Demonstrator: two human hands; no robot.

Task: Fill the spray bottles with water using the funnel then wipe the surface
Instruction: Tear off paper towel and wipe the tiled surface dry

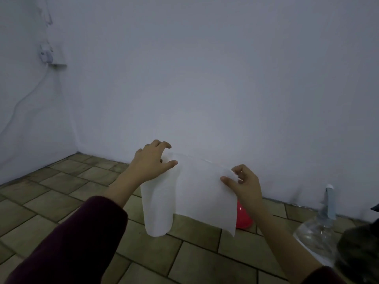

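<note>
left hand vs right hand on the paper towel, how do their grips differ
The left hand holds the upright paper towel roll from on top, fingers arched; the right hand pinches the edge of the pulled-out sheet between thumb and fingers. The left hand sits higher than the right hand. Both arms wear dark red sleeves.

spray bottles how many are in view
1: a clear bottle stands on the tiles at the right edge, near the wall. The dark shape in front of it, cut off by the frame, may be a second; I cannot tell.
</note>
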